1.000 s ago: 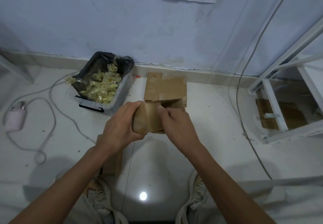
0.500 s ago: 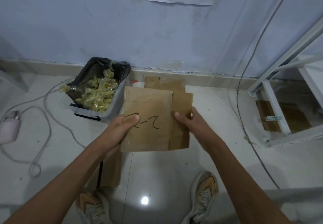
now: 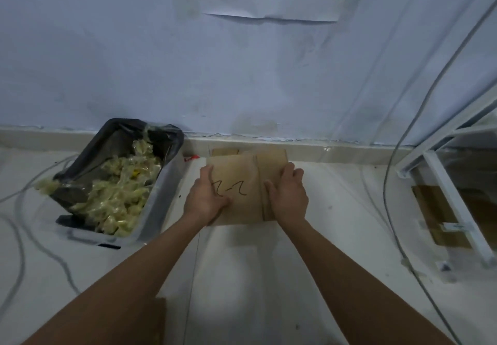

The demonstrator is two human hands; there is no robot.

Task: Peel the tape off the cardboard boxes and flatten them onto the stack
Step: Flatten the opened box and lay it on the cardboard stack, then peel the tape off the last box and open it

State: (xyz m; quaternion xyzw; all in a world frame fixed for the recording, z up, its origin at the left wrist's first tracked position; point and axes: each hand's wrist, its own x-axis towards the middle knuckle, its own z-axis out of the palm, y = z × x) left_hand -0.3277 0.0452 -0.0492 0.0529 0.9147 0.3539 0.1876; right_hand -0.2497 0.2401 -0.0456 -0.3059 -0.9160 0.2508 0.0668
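Now I'm at the laying-down step: the flattened box (image 3: pixel 242 191) sits in front of me on the stack (image 3: pixel 224 152) against the skirting, whose far edge just shows beyond it. My left hand (image 3: pixel 207 198) lies on its left side with the thumb across the scrawled black marker line; my right hand (image 3: pixel 289 195) holds the right edge, fingers curled over the far corner and thumb on top. Whether the left fingers wrap under the edge I cannot tell — they read as laid flat, pressing.

Next, I judge, calls for squaring the edges with the sheets below, pressing the crease down, then letting go.

The cardboard is plain brown, matte, with one straight fold line running front to back, so the right panel looks like a separate strip. Just left stands a clear plastic bin (image 3: pixel 161 202) lined with a black bag, heaped with crumpled, glossy yellowish tape (image 3: pixel 118 196) — crinkly, light stuff. The floor (image 3: pixel 242 277) is pale and shiny, and thin grey cables (image 3: pixel 395 210) trail across it.
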